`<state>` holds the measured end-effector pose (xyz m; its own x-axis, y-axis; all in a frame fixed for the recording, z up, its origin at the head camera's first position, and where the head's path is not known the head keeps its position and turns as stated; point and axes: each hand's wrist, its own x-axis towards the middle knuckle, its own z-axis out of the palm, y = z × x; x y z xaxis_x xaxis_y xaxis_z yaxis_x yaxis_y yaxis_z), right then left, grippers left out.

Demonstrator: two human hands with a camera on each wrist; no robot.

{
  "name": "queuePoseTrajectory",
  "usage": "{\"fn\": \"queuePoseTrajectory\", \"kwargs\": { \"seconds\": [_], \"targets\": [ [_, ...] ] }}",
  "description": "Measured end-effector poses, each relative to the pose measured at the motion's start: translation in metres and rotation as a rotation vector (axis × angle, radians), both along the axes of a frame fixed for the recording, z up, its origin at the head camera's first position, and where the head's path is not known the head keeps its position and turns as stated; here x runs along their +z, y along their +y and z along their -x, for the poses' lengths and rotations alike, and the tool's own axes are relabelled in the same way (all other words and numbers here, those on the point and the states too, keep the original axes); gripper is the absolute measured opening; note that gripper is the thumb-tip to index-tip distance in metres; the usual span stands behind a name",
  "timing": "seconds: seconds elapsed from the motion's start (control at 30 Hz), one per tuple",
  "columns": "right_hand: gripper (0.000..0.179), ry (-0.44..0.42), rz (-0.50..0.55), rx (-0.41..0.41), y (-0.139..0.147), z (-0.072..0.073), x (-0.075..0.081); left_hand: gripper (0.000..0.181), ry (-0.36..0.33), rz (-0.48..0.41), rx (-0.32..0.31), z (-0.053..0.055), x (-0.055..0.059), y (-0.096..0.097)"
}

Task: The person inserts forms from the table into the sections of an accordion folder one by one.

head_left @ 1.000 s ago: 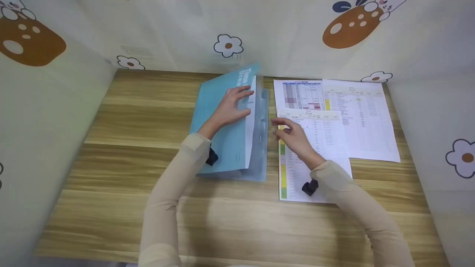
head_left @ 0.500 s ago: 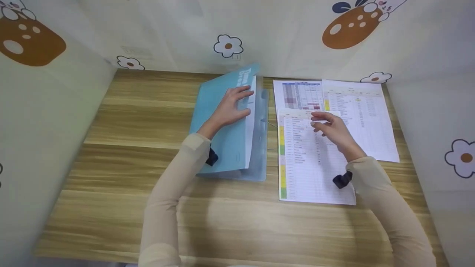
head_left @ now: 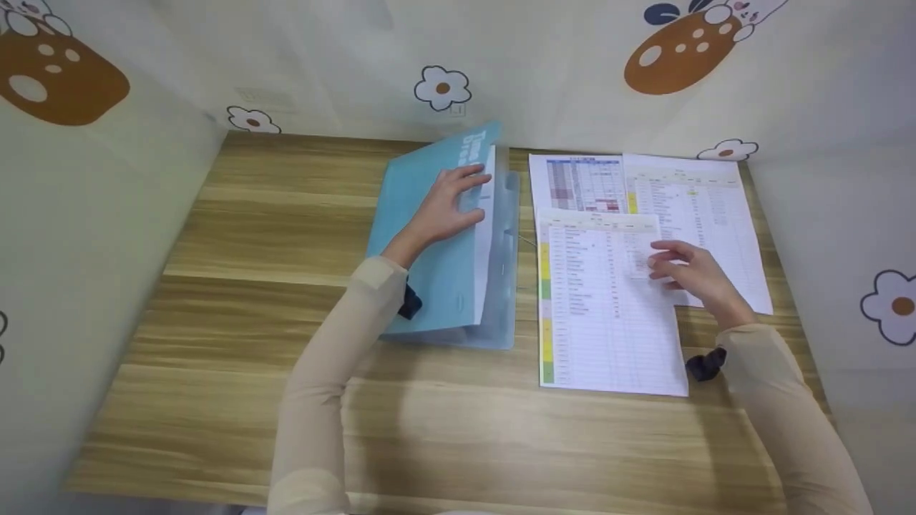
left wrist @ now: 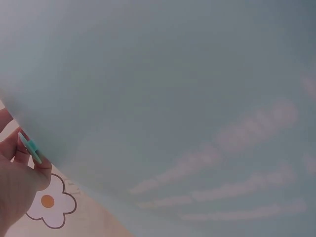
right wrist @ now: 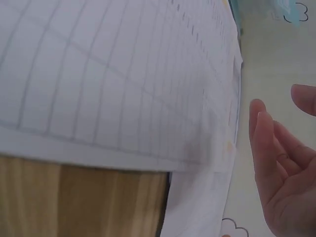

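Note:
A light blue folder (head_left: 408,222) lies left of the papers, its cover lifted over white sheets (head_left: 484,275) and a translucent back. My left hand (head_left: 447,207) holds the cover at its right edge, fingers spread at the top and thumb lower down. In the left wrist view, the hand (left wrist: 22,182) shows at the cover's edge with a small teal piece (left wrist: 30,147) among the fingers. My right hand (head_left: 690,272) hovers over the right side of the front printed sheet (head_left: 594,343), fingers loosely bent. The right wrist view shows nothing between its thumb and fingers (right wrist: 266,143).
Two more printed sheets lie behind the front one: a table-filled page (head_left: 572,172) and a page (head_left: 730,236) at the right. A thin strand (head_left: 527,241) reaches from the folder towards the front sheet. Patterned curtains (head_left: 343,64) enclose the wooden table (head_left: 215,357).
My right hand has moved rightwards from beside the folder's edge, across the front sheet to its right side. The left hand and the lifted cover have stayed put.

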<state>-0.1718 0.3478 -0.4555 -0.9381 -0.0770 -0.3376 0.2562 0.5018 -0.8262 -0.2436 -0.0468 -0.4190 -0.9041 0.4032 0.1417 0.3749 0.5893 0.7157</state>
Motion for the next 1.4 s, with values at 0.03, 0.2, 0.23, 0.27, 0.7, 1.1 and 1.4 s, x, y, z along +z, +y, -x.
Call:
{"fn": "queuePoseTrajectory", "kwargs": {
  "seconds": [0.03, 0.2, 0.23, 0.27, 0.7, 1.1, 1.4],
  "targets": [
    [0.059, -0.005, -0.001, 0.002, 0.006, -0.002, -0.004, 0.051, 0.000, 0.001, 0.000, 0.000, 0.000, 0.000],
    [0.066, -0.025, 0.012, -0.080, 0.038, -0.004, -0.040, 0.050, 0.016, -0.007, -0.006, 0.000, -0.001, 0.000],
    [0.066, -0.025, 0.017, -0.107, 0.044, -0.003, -0.048, 0.050, 0.015, -0.007, -0.006, 0.000, -0.001, 0.000],
    [0.067, -0.023, 0.020, -0.133, 0.049, -0.003, -0.055, 0.050, 0.017, -0.010, -0.007, 0.000, -0.001, 0.000],
    [0.077, 0.014, -0.127, -0.119, 0.032, -0.028, -0.042, 0.050, 0.020, -0.007, -0.015, -0.001, 0.002, -0.001],
    [0.077, 0.086, -0.393, 0.006, 0.009, -0.034, -0.024, 0.050, -0.007, 0.014, 0.004, -0.001, 0.002, 0.000],
    [0.078, 0.088, -0.386, 0.007, 0.009, -0.031, -0.028, 0.050, -0.002, 0.019, 0.004, -0.001, 0.002, 0.001]
  ]
}}
